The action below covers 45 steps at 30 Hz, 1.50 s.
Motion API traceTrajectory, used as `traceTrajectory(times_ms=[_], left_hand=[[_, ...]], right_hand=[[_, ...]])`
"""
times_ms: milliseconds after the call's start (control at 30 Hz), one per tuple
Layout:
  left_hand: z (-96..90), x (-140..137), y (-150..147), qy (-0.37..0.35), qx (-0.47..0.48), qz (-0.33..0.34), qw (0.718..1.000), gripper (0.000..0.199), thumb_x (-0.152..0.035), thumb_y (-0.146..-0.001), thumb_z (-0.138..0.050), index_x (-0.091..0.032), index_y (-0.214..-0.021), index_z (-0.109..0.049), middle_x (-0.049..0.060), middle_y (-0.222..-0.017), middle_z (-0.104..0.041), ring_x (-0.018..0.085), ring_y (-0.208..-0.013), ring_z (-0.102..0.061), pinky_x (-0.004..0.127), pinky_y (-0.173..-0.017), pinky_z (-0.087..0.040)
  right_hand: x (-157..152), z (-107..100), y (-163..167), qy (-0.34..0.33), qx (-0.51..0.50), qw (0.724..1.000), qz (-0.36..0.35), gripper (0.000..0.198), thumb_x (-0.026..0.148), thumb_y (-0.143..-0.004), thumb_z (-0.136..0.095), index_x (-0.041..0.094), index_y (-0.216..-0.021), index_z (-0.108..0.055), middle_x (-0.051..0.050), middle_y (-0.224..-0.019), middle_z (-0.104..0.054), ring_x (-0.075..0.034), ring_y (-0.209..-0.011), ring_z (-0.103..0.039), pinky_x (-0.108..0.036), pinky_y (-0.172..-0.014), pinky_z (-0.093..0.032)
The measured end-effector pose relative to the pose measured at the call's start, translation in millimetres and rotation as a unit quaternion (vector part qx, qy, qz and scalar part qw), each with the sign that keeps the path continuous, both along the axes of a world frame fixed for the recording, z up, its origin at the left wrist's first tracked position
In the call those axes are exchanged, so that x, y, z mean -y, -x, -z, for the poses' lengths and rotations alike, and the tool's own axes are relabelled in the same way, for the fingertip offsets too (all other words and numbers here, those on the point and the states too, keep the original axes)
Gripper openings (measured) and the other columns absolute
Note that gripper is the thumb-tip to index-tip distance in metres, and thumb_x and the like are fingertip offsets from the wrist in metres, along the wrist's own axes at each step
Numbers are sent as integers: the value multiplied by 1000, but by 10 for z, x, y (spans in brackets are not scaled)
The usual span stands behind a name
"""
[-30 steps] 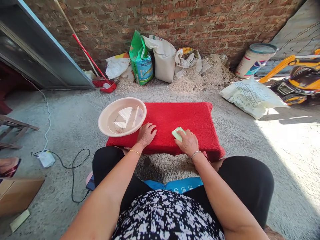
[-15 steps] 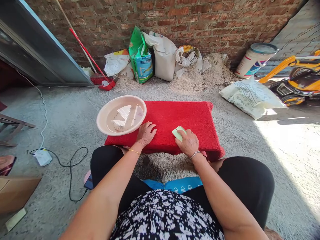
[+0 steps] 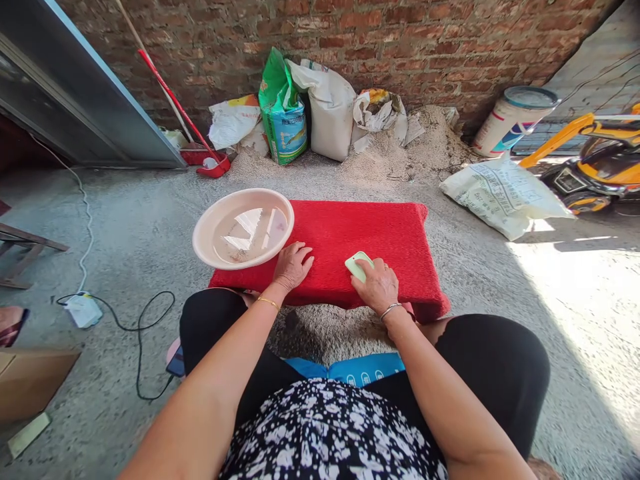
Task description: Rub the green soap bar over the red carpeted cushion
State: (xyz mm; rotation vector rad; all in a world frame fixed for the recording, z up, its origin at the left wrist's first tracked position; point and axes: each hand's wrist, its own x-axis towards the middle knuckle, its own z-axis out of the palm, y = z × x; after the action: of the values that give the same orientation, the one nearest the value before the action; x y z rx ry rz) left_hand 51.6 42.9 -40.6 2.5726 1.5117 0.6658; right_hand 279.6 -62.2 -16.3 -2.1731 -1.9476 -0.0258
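A red fluffy cloth (image 3: 360,230) covers a low bench or table in front of my knees. My left hand (image 3: 294,264) lies on it with fingers stretched out, holding nothing, close to the rim of the basin. My right hand (image 3: 377,283) grips a pale green scrub brush (image 3: 358,264) by its back and presses it against the cloth; any bristles are hidden underneath. At the cloth's left end stands a pale pink plastic basin (image 3: 205,243) of water, with some dark bits at the bottom.
Sacks, including a white one (image 3: 331,117), lean against the brick wall behind spilled grain. A red dustpan (image 3: 215,167) is at back left. Right of the cloth lie a printed sack (image 3: 503,193) and a yellow toy vehicle (image 3: 595,157). A black cable (image 3: 141,347) runs along the floor at left.
The view has shifted very slightly. Both hands, the brush and the basin stay in practically the same places.
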Motion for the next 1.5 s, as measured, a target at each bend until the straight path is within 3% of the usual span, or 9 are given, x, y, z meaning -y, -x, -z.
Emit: traceTrajectory(times_ms=[1000,1167,1500], left_hand=[[-6,23,-26,15,19,3,1000,26,-31,-89,-54,-22,-112,-64,8,-122,-58,25,-122,-49,41,-105,-38],[5,28,-18,6,22,5,1000,26,-32,-89,-55,-22,-111,-64,8,-121,-59,25,-121,-50,41,-105,-39],[-15,38,-21,9,18,5,1000,25,-30,-89,-55,-21,-111,-64,8,-122,-59,24,-121,-50,41,-105,-39]], right_hand=[[16,76,-11,-33,-5,999,40,41,47,-83,-55,29,-119,-62,-6,-97,-52,-18,-81,-44,-29,-71,-29],[-27,-10,-66,15,-51,992,113,43,51,-83,-56,31,-120,-60,-5,-94,-52,-18,-77,-47,-27,-65,-29],[-71,-163,-331,82,-27,984,155,47,56,-85,-51,33,-125,-56,-7,-98,-53,-22,-82,-56,-30,-65,-34]])
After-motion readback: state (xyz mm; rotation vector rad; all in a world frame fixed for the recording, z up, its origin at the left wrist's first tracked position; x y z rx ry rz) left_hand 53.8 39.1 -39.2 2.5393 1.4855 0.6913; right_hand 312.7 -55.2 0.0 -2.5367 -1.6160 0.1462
